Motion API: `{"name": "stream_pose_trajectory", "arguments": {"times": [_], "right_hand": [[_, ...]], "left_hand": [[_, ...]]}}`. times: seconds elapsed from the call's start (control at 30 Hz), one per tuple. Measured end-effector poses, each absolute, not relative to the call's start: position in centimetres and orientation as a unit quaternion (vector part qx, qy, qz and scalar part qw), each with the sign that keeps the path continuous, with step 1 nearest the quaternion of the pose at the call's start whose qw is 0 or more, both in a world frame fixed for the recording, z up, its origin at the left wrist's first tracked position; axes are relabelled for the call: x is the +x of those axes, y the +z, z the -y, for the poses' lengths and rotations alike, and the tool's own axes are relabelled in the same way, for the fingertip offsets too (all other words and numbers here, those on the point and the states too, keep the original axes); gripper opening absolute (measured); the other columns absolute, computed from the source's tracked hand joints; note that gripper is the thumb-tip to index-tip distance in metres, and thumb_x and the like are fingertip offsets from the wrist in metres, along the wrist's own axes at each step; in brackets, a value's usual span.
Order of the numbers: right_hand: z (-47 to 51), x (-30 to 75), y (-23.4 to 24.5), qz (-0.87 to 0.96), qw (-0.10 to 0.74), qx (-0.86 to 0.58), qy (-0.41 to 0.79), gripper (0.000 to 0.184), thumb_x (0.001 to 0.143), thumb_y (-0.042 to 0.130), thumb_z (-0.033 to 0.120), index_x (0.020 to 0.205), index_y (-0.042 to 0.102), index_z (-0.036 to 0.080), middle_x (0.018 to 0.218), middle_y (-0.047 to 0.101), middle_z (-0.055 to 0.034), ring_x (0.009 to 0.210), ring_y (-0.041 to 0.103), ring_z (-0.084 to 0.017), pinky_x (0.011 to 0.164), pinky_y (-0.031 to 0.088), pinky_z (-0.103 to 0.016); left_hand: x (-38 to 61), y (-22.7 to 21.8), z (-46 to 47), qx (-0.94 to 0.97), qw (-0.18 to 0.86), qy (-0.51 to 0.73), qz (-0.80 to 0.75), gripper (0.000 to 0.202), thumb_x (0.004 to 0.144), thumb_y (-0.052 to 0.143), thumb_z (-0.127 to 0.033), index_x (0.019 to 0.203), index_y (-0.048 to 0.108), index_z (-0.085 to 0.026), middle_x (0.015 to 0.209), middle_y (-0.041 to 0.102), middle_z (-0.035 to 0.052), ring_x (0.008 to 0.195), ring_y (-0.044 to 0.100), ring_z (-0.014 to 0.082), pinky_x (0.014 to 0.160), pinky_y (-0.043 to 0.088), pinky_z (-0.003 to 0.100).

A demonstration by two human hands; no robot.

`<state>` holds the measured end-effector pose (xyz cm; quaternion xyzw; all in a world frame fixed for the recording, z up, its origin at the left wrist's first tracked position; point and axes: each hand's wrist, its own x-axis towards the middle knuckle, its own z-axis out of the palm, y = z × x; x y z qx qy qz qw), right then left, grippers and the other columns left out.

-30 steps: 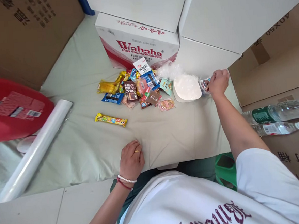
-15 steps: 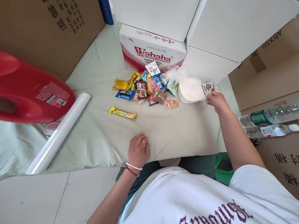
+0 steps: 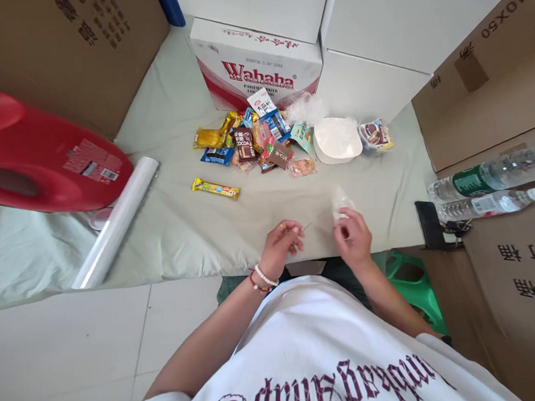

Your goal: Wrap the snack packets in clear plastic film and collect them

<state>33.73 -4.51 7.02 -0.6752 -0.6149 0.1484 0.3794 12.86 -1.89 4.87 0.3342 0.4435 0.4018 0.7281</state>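
Note:
My right hand [image 3: 353, 237] is closed on a crumpled clear plastic bag [image 3: 342, 200], blurred at its upper end, just above the cloth near the table's front edge. To its left, my left hand [image 3: 283, 243] has its fingers curled in a pinch. A thin dark strand [image 3: 308, 226] sticks out from those fingertips; its kind is too small to tell. Beyond both hands stand a white square bowl [image 3: 338, 153] and a clear tub [image 3: 376, 136] with packaged snacks in it. A yellow snack bar [image 3: 215, 189] lies alone, left of the hands.
A pile of wrapped snacks [image 3: 258, 143] lies before a Wahaha carton [image 3: 258, 73]. On the left are a red jug [image 3: 44, 155] and a white roll [image 3: 117, 223]. Two plastic bottles [image 3: 495, 187] and a black phone [image 3: 429, 224] are at the right edge. Below stands a green stool [image 3: 418, 288].
My right hand has come back from beside the bowl toward my body, now with the plastic bag. The left hand has lifted off the cloth and moved right, with a thin strand showing in its fingers.

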Motion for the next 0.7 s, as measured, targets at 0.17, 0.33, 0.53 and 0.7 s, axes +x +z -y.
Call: {"name": "stream_pose_trajectory", "arguments": {"times": [0.17, 0.33, 0.53, 0.7], "right_hand": [[6.2, 31.1, 5.4, 0.769, 0.234, -0.550, 0.228, 0.029, 0.101, 0.045, 0.027, 0.104, 0.074, 0.027, 0.135, 0.069, -0.0112, 0.117, 0.067, -0.027, 0.100, 0.057, -0.046], [6.9, 31.2, 5.2, 0.750, 0.255, -0.526, 0.311, 0.027, 0.101, 0.048, 0.031, 0.109, 0.074, 0.028, 0.133, 0.068, -0.0103, 0.114, 0.067, -0.025, 0.097, 0.058, -0.045], [4.2, 34.1, 4.9, 0.549, 0.423, -0.676, 0.250, 0.048, 0.090, 0.067, 0.049, 0.130, 0.064, 0.022, 0.137, 0.059, -0.0169, 0.118, 0.062, -0.027, 0.092, 0.058, -0.043], [1.8, 34.6, 4.1, 0.483, 0.395, -0.625, 0.469, 0.039, 0.081, 0.073, 0.055, 0.100, 0.073, 0.021, 0.091, 0.072, -0.0032, 0.082, 0.065, -0.018, 0.077, 0.054, -0.032]], "left_hand": [[15.8, 4.8, 0.5, 0.210, 0.809, 0.373, -0.402, 0.051, 0.070, 0.086, -0.058, 0.098, 0.067, -0.020, 0.100, 0.073, 0.0056, 0.087, 0.069, 0.0171, 0.069, 0.054, 0.027], [16.2, 2.9, 0.2, 0.183, 0.747, 0.435, -0.469, 0.041, 0.062, 0.091, -0.041, 0.087, 0.068, -0.019, 0.083, 0.072, 0.0001, 0.079, 0.068, 0.0150, 0.073, 0.053, 0.027], [16.0, 2.7, 0.7, 0.202, 0.762, 0.422, -0.447, 0.046, 0.065, 0.091, -0.051, 0.089, 0.072, -0.018, 0.093, 0.076, 0.0034, 0.087, 0.073, 0.0196, 0.089, 0.056, 0.036], [15.7, 2.7, 1.0, 0.228, 0.768, 0.413, -0.433, 0.047, 0.065, 0.094, -0.049, 0.093, 0.073, -0.018, 0.091, 0.077, 0.0032, 0.087, 0.073, 0.0194, 0.093, 0.054, 0.038]]}}
